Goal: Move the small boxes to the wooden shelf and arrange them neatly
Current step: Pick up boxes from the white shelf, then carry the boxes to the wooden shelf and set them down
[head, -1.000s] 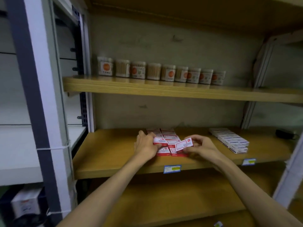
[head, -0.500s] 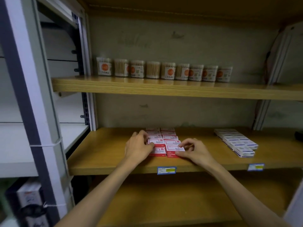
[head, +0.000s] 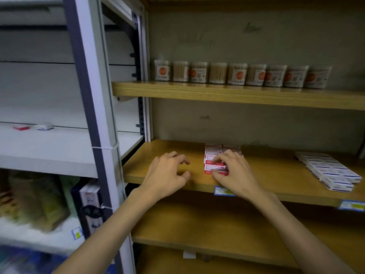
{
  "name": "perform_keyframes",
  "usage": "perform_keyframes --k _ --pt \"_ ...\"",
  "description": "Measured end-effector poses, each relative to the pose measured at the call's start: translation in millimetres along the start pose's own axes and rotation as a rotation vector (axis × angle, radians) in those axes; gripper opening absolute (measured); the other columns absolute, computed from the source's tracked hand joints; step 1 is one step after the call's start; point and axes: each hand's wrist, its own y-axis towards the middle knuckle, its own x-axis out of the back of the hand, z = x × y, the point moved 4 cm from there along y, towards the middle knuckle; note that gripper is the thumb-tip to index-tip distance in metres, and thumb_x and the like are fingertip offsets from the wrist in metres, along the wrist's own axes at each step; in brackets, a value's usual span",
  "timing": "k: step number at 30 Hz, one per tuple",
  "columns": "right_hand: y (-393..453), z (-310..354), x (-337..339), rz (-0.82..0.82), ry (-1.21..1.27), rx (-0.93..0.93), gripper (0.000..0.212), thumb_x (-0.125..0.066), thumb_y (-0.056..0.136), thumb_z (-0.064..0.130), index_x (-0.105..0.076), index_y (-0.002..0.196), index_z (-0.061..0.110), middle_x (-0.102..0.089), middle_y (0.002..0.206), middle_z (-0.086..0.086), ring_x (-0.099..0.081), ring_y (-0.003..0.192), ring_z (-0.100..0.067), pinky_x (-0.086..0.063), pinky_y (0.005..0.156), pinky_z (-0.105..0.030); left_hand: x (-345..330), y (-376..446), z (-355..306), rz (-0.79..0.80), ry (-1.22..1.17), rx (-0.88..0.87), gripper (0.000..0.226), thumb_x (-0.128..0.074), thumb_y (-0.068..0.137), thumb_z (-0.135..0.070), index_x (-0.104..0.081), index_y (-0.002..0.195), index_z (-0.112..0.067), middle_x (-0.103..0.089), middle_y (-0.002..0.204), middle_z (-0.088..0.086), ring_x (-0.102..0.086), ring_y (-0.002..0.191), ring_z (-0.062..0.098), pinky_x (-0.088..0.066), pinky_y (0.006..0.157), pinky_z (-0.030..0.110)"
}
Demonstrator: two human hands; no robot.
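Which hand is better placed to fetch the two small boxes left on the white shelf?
Left. The left hand hangs free nearest the white shelf; the right hand rests on the red boxes.

red-and-white small boxes (head: 214,162) on tan wood-grain shelf (head: 276,175); white-and-blue boxes (head: 327,171); orange-dotted jars (head: 237,74)

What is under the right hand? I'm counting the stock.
The right hand rests on red boxes arranged in rows on the wooden shelf; the boxes it covers cannot be counted.
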Motion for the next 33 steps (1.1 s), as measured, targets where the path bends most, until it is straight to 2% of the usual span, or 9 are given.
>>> perform_keyframes --k 6,10,13,18,22,27,33 --pt "8.3 85.9 -22.4 0.049 0.172 0.180 0.022 -0.065 0.089 0.041 -0.060 0.110 0.035 -0.059 0.104 0.017 -0.053 0.100 -0.004 -0.049 0.087 -0.033 47.0 -45.8 45.0 -0.070 0.080 -0.011 0.044 -0.050 0.086 -0.054 -0.062 0.125 -0.035 -0.059 0.109 -0.015 -0.057 0.100 0.009 -0.044 0.076 0.031" --pt "12.7 151.1 -36.6 0.055 0.254 0.256 0.020 -0.065 0.091 0.036 -0.060 0.111 0.035 -0.057 0.102 0.018 -0.051 0.100 0.000 -0.045 0.083 -0.023 80.7 -77.2 88.0 -0.128 0.086 0.034 0.043 -0.052 0.087 -0.050 -0.063 0.124 -0.031 -0.062 0.111 -0.013 -0.059 0.098 0.012 -0.051 0.082 0.037" --pt "15.9 203.1 -50.5 0.033 0.286 0.299 0.019 -0.065 0.091 0.032 -0.062 0.109 0.032 -0.057 0.101 0.018 -0.051 0.099 0.000 -0.041 0.079 -0.016 104.4 -104.1 127.0 -0.151 0.090 0.055 0.039 -0.052 0.090 -0.049 -0.062 0.123 -0.031 -0.063 0.108 -0.014 -0.059 0.096 0.009 -0.051 0.083 0.036" --pt "30.0 289.6 -88.0 0.040 0.301 0.348 0.020 -0.063 0.090 0.031 -0.063 0.110 0.029 -0.059 0.100 0.016 -0.054 0.095 -0.002 -0.048 0.082 -0.022 143.2 -142.3 202.9 -0.167 0.083 0.098 0.038 -0.052 0.088 -0.047 -0.062 0.122 -0.033 -0.065 0.109 -0.015 -0.061 0.097 0.010 -0.051 0.083 0.036" --pt "49.7 350.0 -124.5 0.051 0.271 0.328 0.022 -0.062 0.091 0.034 -0.062 0.112 0.030 -0.059 0.101 0.016 -0.055 0.093 -0.002 -0.049 0.079 -0.025 173.1 -159.1 268.8 -0.136 0.102 0.107 0.042 -0.049 0.090 -0.050 -0.057 0.128 -0.035 -0.064 0.113 -0.014 -0.060 0.102 0.012 -0.049 0.085 0.039" --pt "81.5 406.7 -167.3 0.060 0.198 0.270 0.022 -0.060 0.088 0.035 -0.061 0.110 0.032 -0.058 0.100 0.016 -0.056 0.092 -0.007 -0.050 0.081 -0.032 201.8 -168.5 345.7 -0.091 0.147 0.136 0.045 -0.047 0.095 -0.051 -0.049 0.138 -0.038 -0.061 0.123 -0.012 -0.056 0.110 0.014 -0.046 0.092 0.040" --pt "125.8 458.2 -206.5 0.086 0.151 0.215 0.022 -0.060 0.086 0.034 -0.060 0.108 0.033 -0.058 0.101 0.015 -0.058 0.090 -0.009 -0.051 0.082 -0.035 224.8 -174.2 423.4 -0.070 0.145 0.179 0.048 -0.042 0.097 -0.054 -0.042 0.143 -0.038 -0.058 0.129 -0.010 -0.054 0.117 0.014 -0.045 0.099 0.041"
